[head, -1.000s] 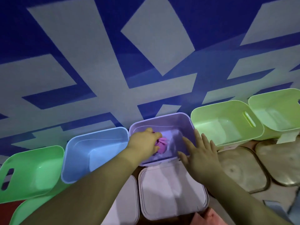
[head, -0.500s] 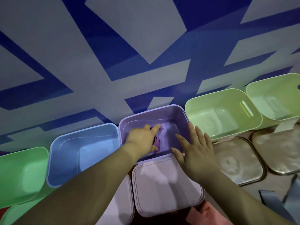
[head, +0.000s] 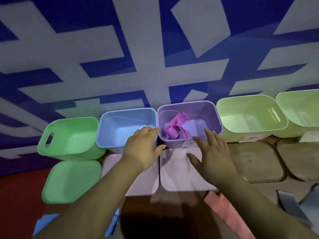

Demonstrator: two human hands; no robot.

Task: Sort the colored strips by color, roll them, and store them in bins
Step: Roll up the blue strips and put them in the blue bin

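**Pink strip in the purple bin, both our hands empty**

The pink strip (head: 173, 129) lay inside the purple bin (head: 203, 110), toward its left front corner, in a loose coil with one end standing up against the back wall. Our left hand (head: 141, 149) hung over the front rims where the blue and purple bins met, fingers straight and relaxed, gripping nothing. Our right hand (head: 214, 152) hovered above the near rim of the purple bin and the pale lid (head: 172, 178) in front of it, fingers spread, also holding nothing.

We judged the strip to be light, soft and limp, with just enough spring to uncoil once let go, as the half-open roll suggested. It would not break or slip, but it would not keep a shape by itself either. The best hold looked to be a pinch across the coil's flat sides, thumb on one face and fingers on the other, so that the turns stayed together. Lifting by the free end would likely unroll it.

A salmon strip (head: 224, 209) and a grey strip (head: 291, 204) lay unrolled near us and probably called for the same handling.
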